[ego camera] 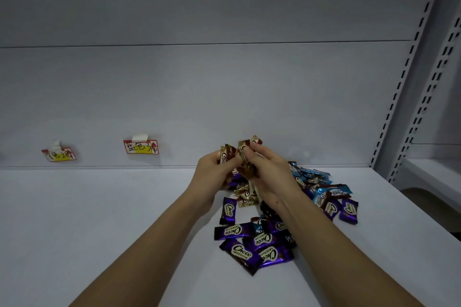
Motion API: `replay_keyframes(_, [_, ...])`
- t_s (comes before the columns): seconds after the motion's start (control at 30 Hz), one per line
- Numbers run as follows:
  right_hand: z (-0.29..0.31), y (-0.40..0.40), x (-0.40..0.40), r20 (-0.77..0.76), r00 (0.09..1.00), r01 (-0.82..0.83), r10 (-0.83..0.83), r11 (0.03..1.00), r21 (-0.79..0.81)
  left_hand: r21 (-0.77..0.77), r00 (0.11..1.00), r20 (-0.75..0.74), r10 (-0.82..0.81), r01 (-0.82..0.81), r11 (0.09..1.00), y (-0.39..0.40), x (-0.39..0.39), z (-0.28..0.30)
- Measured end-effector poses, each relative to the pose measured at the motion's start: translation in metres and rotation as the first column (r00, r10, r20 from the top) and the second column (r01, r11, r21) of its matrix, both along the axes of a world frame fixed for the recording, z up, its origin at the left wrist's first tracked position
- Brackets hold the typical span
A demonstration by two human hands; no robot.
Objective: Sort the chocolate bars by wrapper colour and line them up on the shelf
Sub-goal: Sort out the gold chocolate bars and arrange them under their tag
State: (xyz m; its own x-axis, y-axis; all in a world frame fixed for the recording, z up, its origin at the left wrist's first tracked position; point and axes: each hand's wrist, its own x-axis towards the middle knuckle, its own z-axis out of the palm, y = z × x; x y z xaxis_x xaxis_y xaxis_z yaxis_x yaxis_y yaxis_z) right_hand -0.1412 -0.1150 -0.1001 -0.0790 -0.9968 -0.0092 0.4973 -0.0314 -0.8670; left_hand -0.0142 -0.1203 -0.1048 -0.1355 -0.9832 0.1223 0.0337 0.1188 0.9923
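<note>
A smooth, matt white shelf (99, 219) is seen, backed by a plain white panel (199, 97) and flanked on the right by slotted metal uprights (409, 62). A loose heap of chocolate bars (269, 222) is spread over the right part of the shelf, unsorted: glossy, crinkled foil wrappers with crimped ends. Purple bars (240, 253) are lain at the near side, blue bars (311, 177) at the far right, and gold bars (247, 197) in the middle. "Choco" is printed in cream script on the wrappers. Above the heap, several gold-and-brown bars (228, 153) are gripped upright in the left hand (214, 172), and another gold-and-brown bar (247, 149) is pinched by the fingers of the right hand (269, 172). Two small red-and-yellow paper labels (141, 146) are taped to the panel at left; their handwritten characters cannot be read with certainty.
</note>
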Motion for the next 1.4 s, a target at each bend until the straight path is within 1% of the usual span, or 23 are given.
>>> replay_keyframes(0.03, [0.001,0.001,-0.001,-0.040,0.998,0.054,-0.054,0.998,-0.011,0.018,0.999,-0.023,-0.028,0.029,0.999,0.001,0.001,0.000])
replay_keyframes(0.07, [0.002,0.003,-0.002,-0.087,0.991,0.102,-0.104,0.994,-0.029,0.049,0.996,-0.076,-0.054,0.058,0.997,0.004,0.003,0.001])
replay_keyframes(0.13, [0.004,0.007,-0.003,-0.184,0.970,0.147,-0.162,0.985,-0.093,0.110,0.982,-0.185,-0.045,0.066,0.992,0.011,0.007,0.004])
replay_keyframes(0.17, [0.006,0.010,-0.003,-0.231,0.960,0.135,-0.161,0.983,-0.127,0.122,0.983,-0.181,-0.011,0.034,0.992,0.014,0.010,0.006])
replay_keyframes(0.23, [0.009,0.016,-0.001,-0.321,0.941,0.058,-0.107,0.986,-0.159,0.096,0.995,-0.079,0.063,-0.056,0.994,0.023,0.020,0.011])
replay_keyframes(0.3, [0.012,0.025,0.008,-0.430,0.902,-0.021,-0.041,0.990,-0.138,0.053,0.994,-0.020,0.103,-0.102,0.993,0.037,0.034,0.018])
replay_keyframes(0.37, [0.014,0.031,0.021,-0.487,0.873,-0.057,0.018,0.996,-0.065,0.015,0.993,-0.005,0.120,-0.120,0.993,0.055,0.053,0.022])
replay_keyframes(0.43, [0.020,0.034,0.038,-0.478,0.875,-0.084,0.072,0.996,-0.003,-0.014,0.987,0.022,0.157,-0.157,0.988,0.069,0.076,0.027])
replay_keyframes(0.53, [0.036,0.038,0.071,-0.400,0.906,-0.144,0.139,0.989,0.018,-0.009,0.972,0.042,0.231,-0.230,0.973,0.084,0.116,0.026])
replay_keyframes(0.67, [0.043,0.044,0.124,-0.412,0.885,-0.250,0.217,0.968,-0.027,0.001,0.942,0.022,0.334,-0.334,0.942,0.094,0.174,0.015])
replay_keyframes(0.73, [0.037,0.046,0.152,-0.468,0.848,-0.297,0.250,0.954,-0.029,0.016,0.927,-0.002,0.375,-0.374,0.927,0.094,0.203,0.010])
replay_keyframes(0.8, [0.032,0.043,0.179,-0.549,0.800,-0.310,0.244,0.950,-0.030,0.017,0.910,0.008,0.415,-0.416,0.909,0.090,0.235,0.009])
replay_keyframes(0.9, [0.026,0.032,0.219,-0.602,0.765,-0.312,0.231,0.949,-0.032,-0.009,0.899,0.048,0.435,-0.435,0.900,0.081,0.284,0.007])
replay_keyframes(1.17, [-0.006,0.011,0.333,-0.574,0.773,-0.297,0.270,0.954,0.048,0.035,0.852,0.089,0.516,-0.520,0.854,0.082,0.412,-0.009])
replay_keyframes(1.3, [-0.013,0.010,0.397,-0.648,0.703,-0.326,0.293,0.943,0.074,0.048,0.829,0.082,0.554,-0.558,0.828,0.087,0.466,-0.012])
replay_keyframes(1.4, [-0.013,0.006,0.447,-0.622,0.702,-0.359,0.346,0.927,0.110,0.063,0.805,0.106,0.583,-0.591,0.804,0.087,0.506,-0.018])
